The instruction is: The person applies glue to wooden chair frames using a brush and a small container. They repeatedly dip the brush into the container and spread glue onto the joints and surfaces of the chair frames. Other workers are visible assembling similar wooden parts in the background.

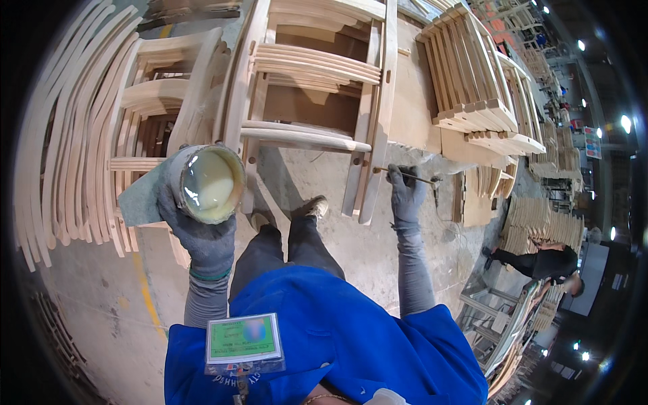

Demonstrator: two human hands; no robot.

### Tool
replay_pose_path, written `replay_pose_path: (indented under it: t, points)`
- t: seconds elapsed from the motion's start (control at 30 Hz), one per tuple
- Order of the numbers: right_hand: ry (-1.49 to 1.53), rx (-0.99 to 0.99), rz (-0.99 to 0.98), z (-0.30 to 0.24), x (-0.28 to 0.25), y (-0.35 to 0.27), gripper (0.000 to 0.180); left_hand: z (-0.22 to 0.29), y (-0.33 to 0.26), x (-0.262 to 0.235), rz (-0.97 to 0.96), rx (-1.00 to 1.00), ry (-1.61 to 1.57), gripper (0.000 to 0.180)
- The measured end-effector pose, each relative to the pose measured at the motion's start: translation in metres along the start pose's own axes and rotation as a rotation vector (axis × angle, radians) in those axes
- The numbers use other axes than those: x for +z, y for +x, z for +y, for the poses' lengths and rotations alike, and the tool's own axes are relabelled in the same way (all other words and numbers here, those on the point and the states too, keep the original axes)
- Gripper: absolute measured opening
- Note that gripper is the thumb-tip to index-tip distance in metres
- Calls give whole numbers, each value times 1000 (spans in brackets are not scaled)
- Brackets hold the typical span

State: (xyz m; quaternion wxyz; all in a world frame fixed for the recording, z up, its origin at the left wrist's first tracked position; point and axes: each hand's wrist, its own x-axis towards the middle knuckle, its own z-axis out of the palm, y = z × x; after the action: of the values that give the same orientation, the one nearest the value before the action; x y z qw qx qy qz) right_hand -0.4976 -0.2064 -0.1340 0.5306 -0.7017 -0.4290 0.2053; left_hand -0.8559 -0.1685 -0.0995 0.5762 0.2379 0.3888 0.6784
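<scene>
My gloved left hand [197, 239] is wrapped round a round pot [237, 181] of glossy, cream-coloured liquid [214, 181]. A flat grey-green sheet [143, 196] sticks out on the left, beside the pot and that hand; how it is held is hidden. In my gloved right hand [408, 197] is a thin brown stick [425, 179], pinched between the fingers. Its left tip reaches the side of a pale wooden chair frame [370, 177], next to a small dark hole near the leg's end. A round rung [307, 137] joins the frame's two sides in front of me.
Curved wooden parts [74, 148] stand packed at the left, by another slatted frame [152, 91]. Slatted assemblies [466, 74] are stacked on the right, near a brown board [413, 101]. Farther right, a person in dark clothes [547, 263] is beside more wooden parts. A concrete floor [101, 304] lies below.
</scene>
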Motion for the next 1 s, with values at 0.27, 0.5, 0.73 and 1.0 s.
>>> replay_pose_path:
  t: [0.27, 0.5, 0.73, 1.0]
  points:
    - [452, -116, -335, -199, 32, -36, 11, 19, -10, 32, -45, 38, 28, 47]
    - [264, -567, -464, -227, 81, -38, 14, 50, -20, 55, -373, -4, -391, 49]
    - [316, -636, -714, -214, 82, -74, 20, 61, -5, 53, -158, 163, -474, 50]
    - [955, -192, -723, -214, 97, -57, 14, 77, 8, 64, -100, 48, -504, 57]
